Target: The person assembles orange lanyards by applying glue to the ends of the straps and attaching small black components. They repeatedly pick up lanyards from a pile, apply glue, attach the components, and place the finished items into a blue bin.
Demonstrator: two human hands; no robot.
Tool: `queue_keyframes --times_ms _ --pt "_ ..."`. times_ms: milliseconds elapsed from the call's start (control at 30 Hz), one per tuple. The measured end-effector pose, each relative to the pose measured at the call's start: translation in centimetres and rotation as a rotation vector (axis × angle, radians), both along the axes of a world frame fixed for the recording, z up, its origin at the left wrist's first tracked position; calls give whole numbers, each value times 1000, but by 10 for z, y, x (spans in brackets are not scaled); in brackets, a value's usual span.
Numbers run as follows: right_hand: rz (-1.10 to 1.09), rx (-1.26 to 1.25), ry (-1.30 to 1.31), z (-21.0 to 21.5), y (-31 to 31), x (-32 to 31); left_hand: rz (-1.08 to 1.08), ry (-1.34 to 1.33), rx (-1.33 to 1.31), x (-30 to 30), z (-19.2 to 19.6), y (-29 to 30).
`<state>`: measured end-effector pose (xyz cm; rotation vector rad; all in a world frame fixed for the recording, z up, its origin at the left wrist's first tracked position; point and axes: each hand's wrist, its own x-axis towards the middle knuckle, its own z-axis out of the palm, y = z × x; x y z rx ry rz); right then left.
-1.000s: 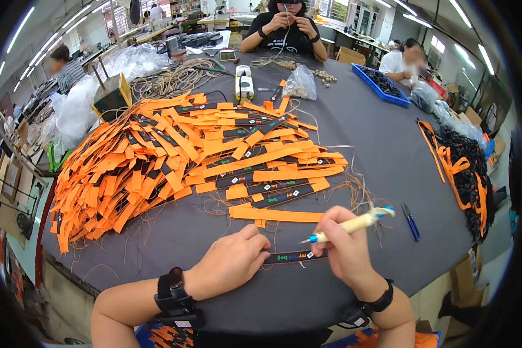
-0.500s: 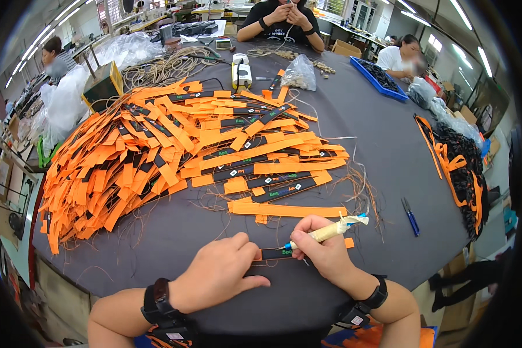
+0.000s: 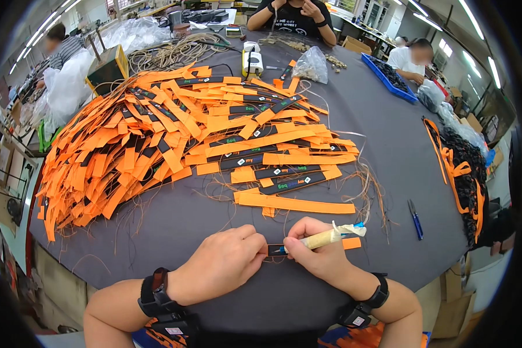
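Note:
A short orange-and-black webbing strap (image 3: 276,250) lies across the table in front of me. My left hand (image 3: 223,259) pinches its left end between thumb and fingers. In my right hand (image 3: 322,256) is a pen-like tool (image 3: 321,239) with a cream tape-wrapped handle, held like a pencil. Its thin tip, bluish near the point, meets the strap's dark part close to my left fingertips. The right hand covers the strap's middle; an orange end shows beyond it. Loose threads hang around the strap's near edge.
A large heap of similar straps (image 3: 122,156) fills the left and middle. A blue pair of snips (image 3: 415,220) lies at right, near a black-and-orange pile (image 3: 467,174). Farther off are a yellow-and-white device (image 3: 252,62), a blue tray (image 3: 388,78) and people at work.
My left thumb, stretched out before, has tucked in against the fingers at the strap's end. The tool's tip has shifted left along the strap. My view has moved slightly.

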<state>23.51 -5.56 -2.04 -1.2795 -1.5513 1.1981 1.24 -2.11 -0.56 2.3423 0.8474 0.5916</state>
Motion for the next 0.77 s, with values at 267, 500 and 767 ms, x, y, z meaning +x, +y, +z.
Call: queue_keyframes --times_ms 267,500,767 --pt "28 3 -16 1 2 1 31 -73 -19 2 -1 2" --pt "46 37 -75 2 2 1 31 -94 -17 2 -3 3" --pt "68 54 -72 4 2 1 50 -75 -51 3 -5 3"
